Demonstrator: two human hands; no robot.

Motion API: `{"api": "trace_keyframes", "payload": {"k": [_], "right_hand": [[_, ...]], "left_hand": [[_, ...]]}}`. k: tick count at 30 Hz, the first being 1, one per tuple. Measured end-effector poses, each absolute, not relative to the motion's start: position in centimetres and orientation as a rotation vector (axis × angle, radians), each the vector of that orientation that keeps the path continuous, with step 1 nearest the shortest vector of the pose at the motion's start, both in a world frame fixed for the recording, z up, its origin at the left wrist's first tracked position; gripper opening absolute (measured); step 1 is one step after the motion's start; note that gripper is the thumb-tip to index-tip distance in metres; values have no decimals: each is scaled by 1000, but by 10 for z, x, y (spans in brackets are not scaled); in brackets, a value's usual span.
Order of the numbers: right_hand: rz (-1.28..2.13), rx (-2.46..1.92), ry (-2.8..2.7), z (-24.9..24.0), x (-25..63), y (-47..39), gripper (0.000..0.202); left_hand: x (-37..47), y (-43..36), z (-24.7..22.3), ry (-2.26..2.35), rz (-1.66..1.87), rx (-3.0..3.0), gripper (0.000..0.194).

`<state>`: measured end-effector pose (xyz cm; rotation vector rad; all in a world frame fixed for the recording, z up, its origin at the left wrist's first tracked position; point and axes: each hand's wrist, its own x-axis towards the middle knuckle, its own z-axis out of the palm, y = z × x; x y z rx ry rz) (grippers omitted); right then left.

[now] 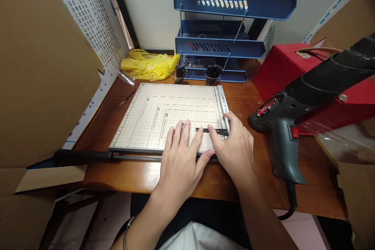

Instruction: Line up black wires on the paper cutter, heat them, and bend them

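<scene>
A bundle of thin black wires lies on the gridded board of a paper cutter, against its ruler edge at the right. My left hand is spread flat on the board, and its index fingertip touches the left end of the bundle. Curved over the right end is my right hand. Its thumb rests by the wires and its index finger reaches the ruler edge, with a gap between them where the wires show. The other right fingers are partly hidden. Along the near side of the board runs the cutter's black-handled arm, lowered.
Two cups of black wires stand behind the board, before a blue tiered rack. A yellow plastic bag lies at back left. A heat gun and a red box occupy the right. Cardboard walls the left.
</scene>
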<state>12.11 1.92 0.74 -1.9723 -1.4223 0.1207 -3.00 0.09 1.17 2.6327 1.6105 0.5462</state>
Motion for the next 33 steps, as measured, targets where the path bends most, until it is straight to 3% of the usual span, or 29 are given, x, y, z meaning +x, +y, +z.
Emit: {"api": "trace_keyframes", "payload": {"k": [33], "right_hand": [[124,-1976,-1451,7,121,18,47]], "left_hand": [[-31,6,15,1677,389,2710,60]]}}
